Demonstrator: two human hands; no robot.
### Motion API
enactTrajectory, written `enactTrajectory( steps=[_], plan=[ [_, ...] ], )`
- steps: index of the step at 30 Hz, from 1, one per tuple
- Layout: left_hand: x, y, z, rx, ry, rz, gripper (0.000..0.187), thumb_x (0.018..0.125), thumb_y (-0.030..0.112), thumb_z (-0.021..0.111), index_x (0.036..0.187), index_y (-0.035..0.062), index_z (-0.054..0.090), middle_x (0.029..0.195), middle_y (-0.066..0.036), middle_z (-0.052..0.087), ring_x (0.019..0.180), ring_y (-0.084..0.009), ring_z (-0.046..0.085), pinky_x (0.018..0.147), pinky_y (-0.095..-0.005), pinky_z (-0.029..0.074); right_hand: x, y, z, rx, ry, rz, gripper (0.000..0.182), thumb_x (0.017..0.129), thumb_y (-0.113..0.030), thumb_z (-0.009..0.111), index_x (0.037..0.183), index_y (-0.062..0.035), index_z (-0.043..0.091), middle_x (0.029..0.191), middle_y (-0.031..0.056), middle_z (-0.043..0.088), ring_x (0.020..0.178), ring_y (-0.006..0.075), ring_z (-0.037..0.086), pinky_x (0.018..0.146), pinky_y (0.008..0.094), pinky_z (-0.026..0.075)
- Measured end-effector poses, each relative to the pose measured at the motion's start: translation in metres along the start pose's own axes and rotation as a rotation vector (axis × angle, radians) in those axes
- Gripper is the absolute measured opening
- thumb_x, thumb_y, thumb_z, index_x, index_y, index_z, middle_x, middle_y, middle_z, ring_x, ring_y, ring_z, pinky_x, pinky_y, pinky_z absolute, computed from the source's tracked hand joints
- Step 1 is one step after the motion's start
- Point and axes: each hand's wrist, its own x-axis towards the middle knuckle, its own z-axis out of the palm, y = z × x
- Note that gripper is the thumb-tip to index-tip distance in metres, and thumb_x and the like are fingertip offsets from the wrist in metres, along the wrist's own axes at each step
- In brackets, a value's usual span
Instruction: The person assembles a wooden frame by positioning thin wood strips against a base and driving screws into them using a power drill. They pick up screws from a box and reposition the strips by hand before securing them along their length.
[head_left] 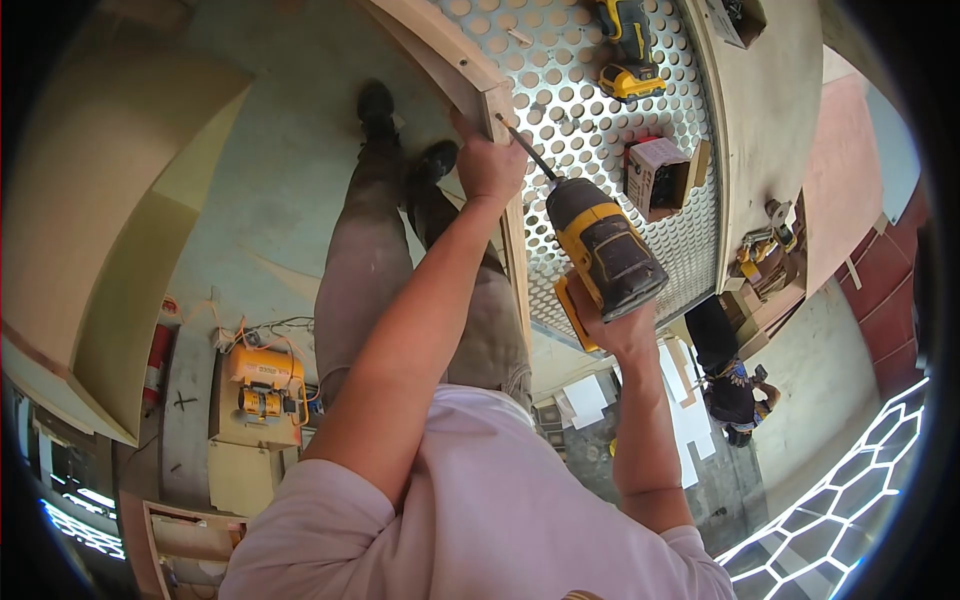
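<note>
My right hand (622,325) is wrapped around the handle of a yellow and black cordless drill (605,245). Its long thin bit (530,150) slants up and left, with the tip right at the end of a wooden rail (497,105). Close below that tip, my left hand (490,168) grips the wooden frame's edge, its fingers partly hidden behind the wood. Within the frame lies a perforated metal sheet (560,95). A second yellow and black cordless tool (632,55) rests on the sheet, near an open small cardboard box (658,178) with dark pieces inside.
A yellow air compressor (265,385) stands at the lower left, with hoses and cables around it. Curved wooden panels (110,190) rise at the far left. Another person (735,395) is at the right, beyond the bench. More tools (765,245) lie on the right-hand wooden surface.
</note>
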Motion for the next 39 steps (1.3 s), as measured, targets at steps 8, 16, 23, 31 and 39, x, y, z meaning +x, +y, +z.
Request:
enactTrajectory(
  steps=[8,16,23,31,39],
  plan=[
    [0.002,-0.001,-0.001,-0.073,-0.021,-0.061,0.111,0.072,0.032,0.081,0.154,-0.0015,0.015,0.105,-0.031,0.070,0.098,-0.0499,0.068,0.085,-0.0503,0.057,0.017,-0.015,-0.006,0.112,-0.027,0.021,0.043,0.069,-0.004,0.081,0.110,-0.0022,0.070,0.096,0.0113,0.076,0.085,0.0229,0.075,0.079,0.0309,0.057],
    [0.003,-0.002,0.000,-0.067,-0.018,-0.068,0.113,0.070,0.034,0.082,0.153,-0.0025,0.016,0.102,-0.031,0.070,0.094,-0.0503,0.069,0.082,-0.0512,0.058,0.022,-0.022,-0.011,0.104,-0.025,0.057,0.026,0.077,-0.010,0.079,0.101,-0.0042,0.071,0.096,0.0140,0.073,0.087,0.0353,0.071,0.077,0.0422,0.058],
    [0.006,-0.008,0.004,-0.084,0.008,-0.019,0.111,0.069,0.033,0.081,0.154,0.0011,0.016,0.099,-0.030,0.070,0.092,-0.0513,0.068,0.080,-0.0522,0.058,0.026,-0.018,-0.010,0.084,-0.075,0.081,0.047,0.071,-0.010,0.083,0.115,-0.0038,0.068,0.093,0.0110,0.076,0.084,0.0266,0.076,0.076,0.0313,0.057],
    [0.006,-0.008,0.002,-0.139,-0.008,-0.022,0.107,0.069,0.033,0.079,0.152,0.0033,0.019,0.100,-0.029,0.071,0.093,-0.0514,0.068,0.081,-0.0526,0.058,0.030,-0.015,-0.012,0.050,-0.074,0.012,0.047,0.071,-0.011,0.084,0.114,-0.0041,0.068,0.095,0.0113,0.075,0.086,0.0316,0.075,0.074,0.0324,0.058],
    [0.004,-0.004,0.000,-0.138,-0.033,-0.061,0.109,0.069,0.031,0.078,0.155,0.0033,0.016,0.102,-0.029,0.071,0.095,-0.0505,0.068,0.083,-0.0507,0.058,0.034,-0.023,-0.014,0.155,-0.054,0.078,0.043,0.071,-0.012,0.084,0.110,-0.0052,0.069,0.092,0.0115,0.073,0.083,0.0317,0.075,0.071,0.0356,0.058]
  ],
)
